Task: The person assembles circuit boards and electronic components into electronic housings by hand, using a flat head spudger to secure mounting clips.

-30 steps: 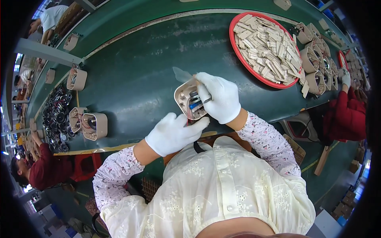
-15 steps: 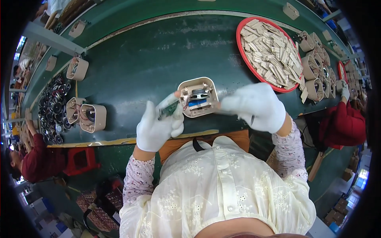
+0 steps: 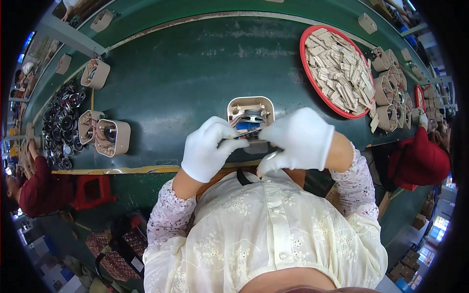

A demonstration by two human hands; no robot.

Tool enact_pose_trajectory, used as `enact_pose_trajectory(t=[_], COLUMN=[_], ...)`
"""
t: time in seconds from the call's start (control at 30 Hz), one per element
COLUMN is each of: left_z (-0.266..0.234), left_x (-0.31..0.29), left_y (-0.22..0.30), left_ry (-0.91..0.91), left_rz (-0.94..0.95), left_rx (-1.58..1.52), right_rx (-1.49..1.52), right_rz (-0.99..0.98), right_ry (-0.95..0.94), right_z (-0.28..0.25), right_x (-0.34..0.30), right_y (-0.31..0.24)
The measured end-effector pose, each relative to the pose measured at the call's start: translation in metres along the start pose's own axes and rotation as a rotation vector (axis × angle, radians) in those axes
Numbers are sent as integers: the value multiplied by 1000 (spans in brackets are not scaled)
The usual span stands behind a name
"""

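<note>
Edge-on, a small green circuit board is pinched between the thumb and fingers of my white-gloved left hand. My right hand, also gloved, is closed, with its fingertips at the board's right end. A slim shiny metal thing shows under its curled fingers; its kind is unclear. Just beyond both hands lies a beige plastic housing, open side up. Inside it are a round speaker, a blue block and thin wires. My fingers cover its near edge.
A red-rimmed round tray heaped with beige strips stands at the back right, beside several stacked housings. At left are loose black speakers and housings with speakers. Co-workers sit at both sides; a red stool stands at left.
My left hand has turned and brought the board over the housing's near edge. My right hand has moved left to meet it. The housing appears slightly farther right in view.
</note>
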State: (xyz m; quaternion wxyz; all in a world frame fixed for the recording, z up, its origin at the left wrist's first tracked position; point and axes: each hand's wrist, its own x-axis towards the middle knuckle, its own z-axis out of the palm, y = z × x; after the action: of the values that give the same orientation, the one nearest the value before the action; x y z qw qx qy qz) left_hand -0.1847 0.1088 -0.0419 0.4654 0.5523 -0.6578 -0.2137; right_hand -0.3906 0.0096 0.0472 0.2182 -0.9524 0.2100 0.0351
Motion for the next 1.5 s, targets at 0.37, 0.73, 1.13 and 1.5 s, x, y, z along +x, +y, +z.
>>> enact_pose_trajectory(t=[0.37, 0.73, 1.13, 1.5], left_z=[-13, -15, -4, 1], left_x=[15, 19, -4, -8], left_y=[4, 1, -10, 11], left_ry=[-274, -466, -296, -285], left_rz=[177, 429, 47, 156], left_rx=[103, 487, -50, 318], right_rx=[-161, -183, -135, 1445], right_rz=[-77, -100, -169, 11], right_ry=[367, 210, 394, 693], right_z=[50, 51, 67, 37], right_x=[-10, 6, 2, -7], right_y=[11, 17, 17, 4])
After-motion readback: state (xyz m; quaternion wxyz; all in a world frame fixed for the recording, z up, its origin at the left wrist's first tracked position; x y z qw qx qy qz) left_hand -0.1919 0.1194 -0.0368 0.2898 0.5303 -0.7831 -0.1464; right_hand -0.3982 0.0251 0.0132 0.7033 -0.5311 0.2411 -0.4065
